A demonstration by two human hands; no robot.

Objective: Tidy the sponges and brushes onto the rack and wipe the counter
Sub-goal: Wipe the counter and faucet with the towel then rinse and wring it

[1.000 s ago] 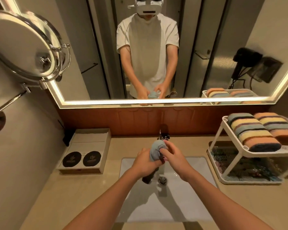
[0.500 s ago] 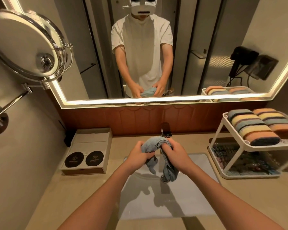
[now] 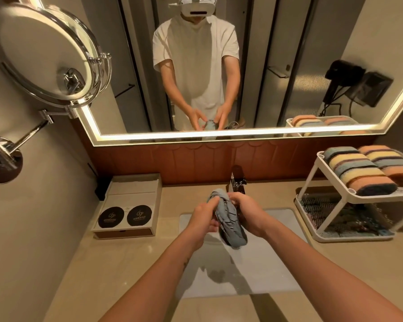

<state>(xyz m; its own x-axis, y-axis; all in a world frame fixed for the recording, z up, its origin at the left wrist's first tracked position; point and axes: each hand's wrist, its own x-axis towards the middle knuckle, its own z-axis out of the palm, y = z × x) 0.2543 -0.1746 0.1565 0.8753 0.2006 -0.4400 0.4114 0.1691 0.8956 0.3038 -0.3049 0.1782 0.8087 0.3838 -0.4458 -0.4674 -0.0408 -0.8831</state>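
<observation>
The blue-grey cloth (image 3: 229, 225) is just in front of the faucet (image 3: 238, 182), above the sink (image 3: 277, 270), and it is twisted into a thick roll. Its long axis runs from the faucet toward the person. The upper end is close under the spout, and the lower end hangs free and leans a little to the right.

The left hand (image 3: 204, 220) grips the roll from the left of the faucet line and the right hand (image 3: 250, 216) from the right. Both have the fingers curled round the cloth, and they sit almost opposite each other at its upper half. The cloth is therefore between the two hands, and neither hand is nearer.

I judge that this is wringing before the wipe. The twist must go around this long axis, with the free end kept over the sink.

The striped sponges (image 3: 358, 168) lie on the top shelf of the rack (image 3: 379, 198), well to the right of the faucet. The beige counter (image 3: 126, 263) is not yet wiped.
</observation>
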